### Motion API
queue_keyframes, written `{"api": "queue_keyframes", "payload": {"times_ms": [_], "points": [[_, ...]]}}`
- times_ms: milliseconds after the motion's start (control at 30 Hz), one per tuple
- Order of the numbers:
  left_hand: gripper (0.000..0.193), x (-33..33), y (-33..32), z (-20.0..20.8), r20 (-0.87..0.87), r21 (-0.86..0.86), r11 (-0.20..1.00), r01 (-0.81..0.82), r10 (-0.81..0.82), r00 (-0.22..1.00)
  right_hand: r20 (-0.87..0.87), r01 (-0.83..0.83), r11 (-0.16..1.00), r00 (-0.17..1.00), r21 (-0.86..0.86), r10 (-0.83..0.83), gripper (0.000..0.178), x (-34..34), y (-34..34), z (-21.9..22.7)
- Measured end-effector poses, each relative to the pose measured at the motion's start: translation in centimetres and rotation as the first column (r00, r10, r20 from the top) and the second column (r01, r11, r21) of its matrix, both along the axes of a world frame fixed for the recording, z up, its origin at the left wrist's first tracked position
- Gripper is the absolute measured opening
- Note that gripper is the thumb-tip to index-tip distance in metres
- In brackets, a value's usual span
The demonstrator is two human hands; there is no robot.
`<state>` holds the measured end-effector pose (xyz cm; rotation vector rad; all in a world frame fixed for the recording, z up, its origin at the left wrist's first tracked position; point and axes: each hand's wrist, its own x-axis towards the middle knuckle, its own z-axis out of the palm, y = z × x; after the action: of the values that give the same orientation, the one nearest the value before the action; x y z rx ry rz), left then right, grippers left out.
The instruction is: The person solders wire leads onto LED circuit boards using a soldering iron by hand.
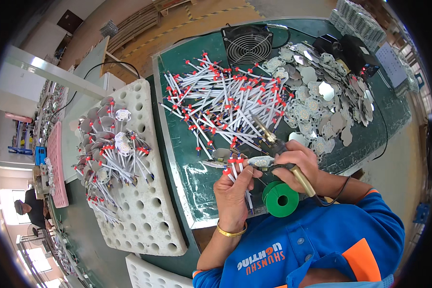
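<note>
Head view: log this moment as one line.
left hand: holds white wires | right hand: grips soldering iron | green spool: beside hands

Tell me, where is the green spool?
In the head view the green spool sits on the green mat near its front edge, just below the right hand and to the right of the left hand.

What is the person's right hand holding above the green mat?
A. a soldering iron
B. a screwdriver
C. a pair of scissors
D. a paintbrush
A: the right hand grips a soldering iron by its yellow handle, its metal tip angled toward the pile of white wires.
</note>
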<state>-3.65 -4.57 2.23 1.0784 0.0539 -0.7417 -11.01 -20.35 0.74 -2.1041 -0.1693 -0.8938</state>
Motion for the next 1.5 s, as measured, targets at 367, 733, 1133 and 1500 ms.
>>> {"api": "queue_keyframes", "payload": {"times_ms": [367, 733, 1133, 1500], "points": [[0.015, -0.1, 0.7, 0.7, 0.109, 0.123, 0.992, 0.002, -0.015, 0.994, 0.098, -0.251, 0.967, 0.964, 0.042, 0.246, 0.028, -2.1, -2.1, 2.0], [0.013, 0.5, 0.8, 1.5, 0.103, 0.179, 0.984, 0.016, -0.035, 0.994, 0.086, -0.382, 0.914, 0.924, 0.136, 0.373, 0.026, -1.4, -2.9, 2.9], [0.017, 0.3, 1.1, 2.0, 0.098, 0.224, 0.974, 0.036, -0.059, 0.993, 0.007, -0.368, 0.917, 0.928, 0.15, 0.372, 0.014, -1.6, -2.4, 3.1], [0.015, 0.1, 1.2, 2.0, 0.089, 0.217, 0.976, 0.019, -0.039, 0.995, 0.021, -0.353, 0.935, 0.935, 0.017, 0.353, 0.026, -1.6, -2.3, 2.7]]}}
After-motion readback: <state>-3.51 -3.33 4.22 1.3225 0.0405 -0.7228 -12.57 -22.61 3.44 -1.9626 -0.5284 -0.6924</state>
